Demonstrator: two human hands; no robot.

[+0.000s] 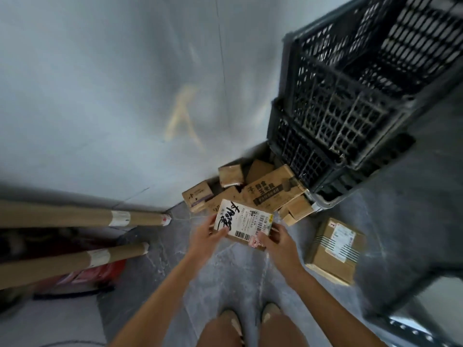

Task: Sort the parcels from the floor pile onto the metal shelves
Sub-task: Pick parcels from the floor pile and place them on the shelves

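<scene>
Both hands hold one small brown parcel (244, 225) above the floor; its white label carries black handwriting and barcodes. My left hand (209, 234) grips its left edge with the thumb on the label. My right hand (274, 240) grips its lower right corner. Just beyond it, a pile of cardboard parcels (265, 192) lies in the corner where wall meets floor. A separate taped brown box (334, 249) sits on the floor to the right. The corner of a metal shelf (411, 329) shows at the bottom right.
Stacked black plastic crates (345, 101) tower at the right, over the pile. Two long cardboard tubes (75, 216) stick out from the left, above a red object (100, 272). A grey wall (112, 96) fills the upper left. My legs and shoes (250, 321) stand on grey floor.
</scene>
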